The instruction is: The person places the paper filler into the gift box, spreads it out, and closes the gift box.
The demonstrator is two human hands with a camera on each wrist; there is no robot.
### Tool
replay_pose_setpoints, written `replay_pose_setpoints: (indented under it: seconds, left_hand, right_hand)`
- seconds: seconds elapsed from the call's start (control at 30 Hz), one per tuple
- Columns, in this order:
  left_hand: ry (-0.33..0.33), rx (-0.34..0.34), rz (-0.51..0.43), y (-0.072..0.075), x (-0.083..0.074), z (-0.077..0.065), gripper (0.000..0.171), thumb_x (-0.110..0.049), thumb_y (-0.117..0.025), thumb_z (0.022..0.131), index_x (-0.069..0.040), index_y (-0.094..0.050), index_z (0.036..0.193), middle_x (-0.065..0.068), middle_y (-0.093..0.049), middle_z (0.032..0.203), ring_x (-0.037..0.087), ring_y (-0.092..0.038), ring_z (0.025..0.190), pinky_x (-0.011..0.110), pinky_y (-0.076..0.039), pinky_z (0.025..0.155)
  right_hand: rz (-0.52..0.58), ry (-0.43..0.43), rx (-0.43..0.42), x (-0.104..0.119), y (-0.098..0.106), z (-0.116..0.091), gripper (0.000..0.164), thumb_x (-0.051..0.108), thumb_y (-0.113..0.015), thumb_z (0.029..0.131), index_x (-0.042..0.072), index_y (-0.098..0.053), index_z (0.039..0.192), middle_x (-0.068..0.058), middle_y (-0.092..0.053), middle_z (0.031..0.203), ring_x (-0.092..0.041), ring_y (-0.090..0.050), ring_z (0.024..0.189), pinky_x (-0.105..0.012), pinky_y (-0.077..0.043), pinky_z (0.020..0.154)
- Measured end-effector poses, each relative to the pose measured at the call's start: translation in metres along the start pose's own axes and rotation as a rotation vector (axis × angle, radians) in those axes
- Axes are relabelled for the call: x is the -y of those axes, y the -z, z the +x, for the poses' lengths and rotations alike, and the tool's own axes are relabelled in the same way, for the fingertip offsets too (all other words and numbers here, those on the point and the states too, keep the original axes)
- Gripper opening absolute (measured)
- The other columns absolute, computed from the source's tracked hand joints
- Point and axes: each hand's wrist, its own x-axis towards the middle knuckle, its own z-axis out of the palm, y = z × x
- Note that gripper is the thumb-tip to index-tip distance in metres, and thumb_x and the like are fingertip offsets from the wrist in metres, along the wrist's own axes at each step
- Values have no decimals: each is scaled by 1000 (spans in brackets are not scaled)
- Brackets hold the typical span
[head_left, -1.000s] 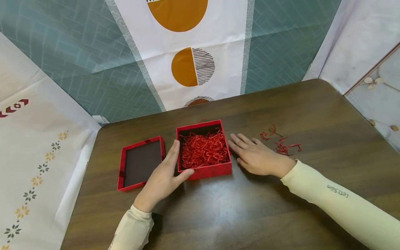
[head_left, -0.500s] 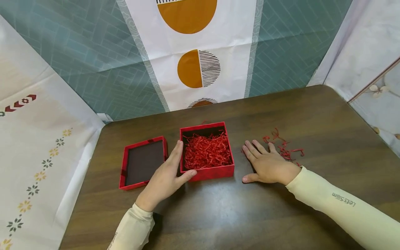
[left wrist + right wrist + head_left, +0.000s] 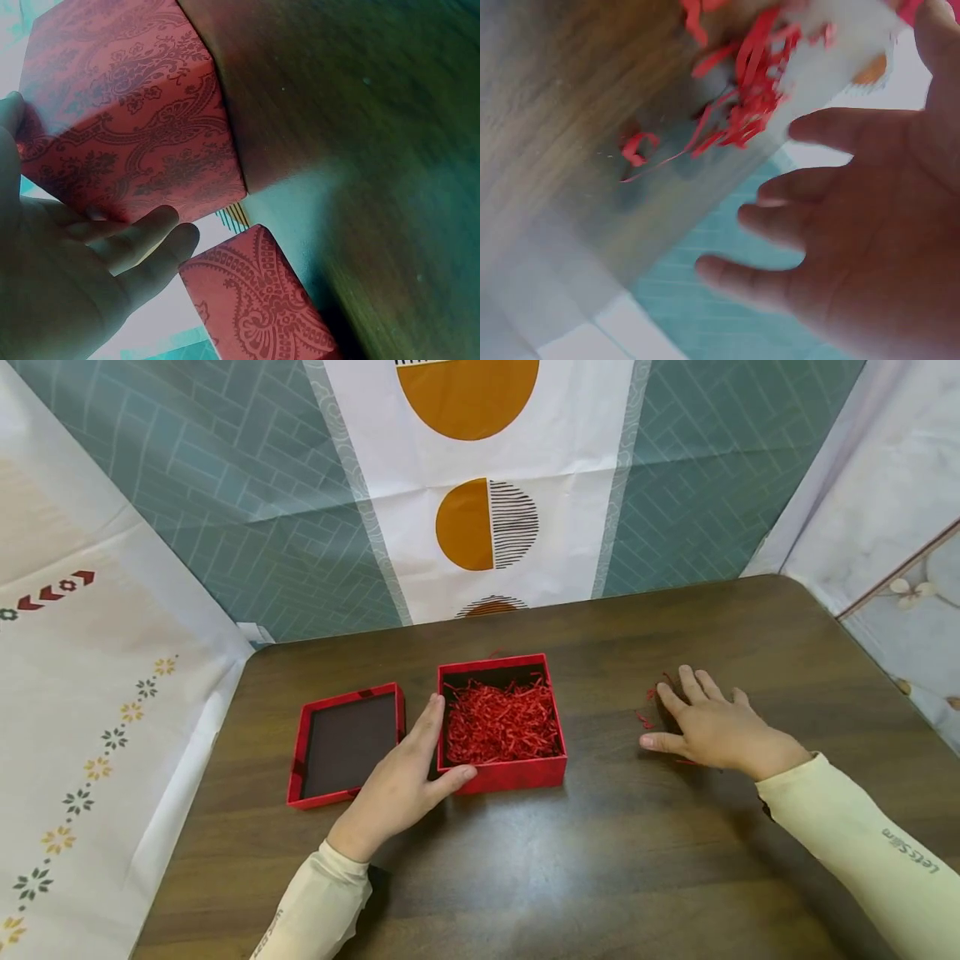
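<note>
A square red box (image 3: 517, 774) stands on the table, filled with red shredded paper (image 3: 502, 722). My left hand (image 3: 393, 789) rests at its near left corner, straight fingers along the left side and thumb at the front wall. The left wrist view shows the box's patterned red outside (image 3: 142, 97) beside those fingers. To the right, my right hand (image 3: 716, 731) is spread, palm down, over loose red paper shreds (image 3: 645, 720), partly hiding them. In the right wrist view the shreds (image 3: 757, 97) lie on the table before the extended fingers, with nothing gripped.
A red lid (image 3: 348, 743) with a dark inside lies upturned left of the box, behind the left hand. The brown wooden table (image 3: 510, 877) meets patterned cloth hangings (image 3: 315, 568) at the back and sides. A stray shred lies just behind the box.
My right hand has moved from beside the box to the right, fingers spreading, and now covers most of the loose shreds. The left hand stays at the box. The head view has shifted slightly.
</note>
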Motion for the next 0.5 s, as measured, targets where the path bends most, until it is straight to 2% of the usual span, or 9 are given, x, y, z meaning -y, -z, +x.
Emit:
replay_pose_setpoints:
  seconds: [0.13, 0.3, 0.5]
  left_hand:
    - [2, -4, 2, 1, 0, 0, 100, -71, -48, 95, -13, -3, 163, 6, -4, 168, 21, -17, 151, 46, -32, 114]
    - [2, 4, 2, 0, 0, -1, 101, -72, -47, 95, -12, -4, 163, 4, -3, 168, 20, -16, 151, 45, -32, 114]
    - [7, 4, -1, 0, 0, 0, 100, -71, -48, 95, -13, -4, 164, 4, -3, 169, 20, -17, 150, 46, -33, 113]
  right_hand:
    - [121, 16, 31, -15, 10, 17, 104, 72, -41, 97, -9, -15, 157, -39, -2, 159, -59, -6, 144, -83, -13, 98]
    - [135, 13, 66, -22, 7, 27, 106, 69, -40, 99, -18, -11, 153, -41, -3, 157, -58, -6, 143, -82, -13, 100]
    - [137, 100, 64, -13, -2, 21, 99, 68, -43, 99, -9, -21, 156, -33, -10, 162, -53, -8, 147, -80, -14, 103]
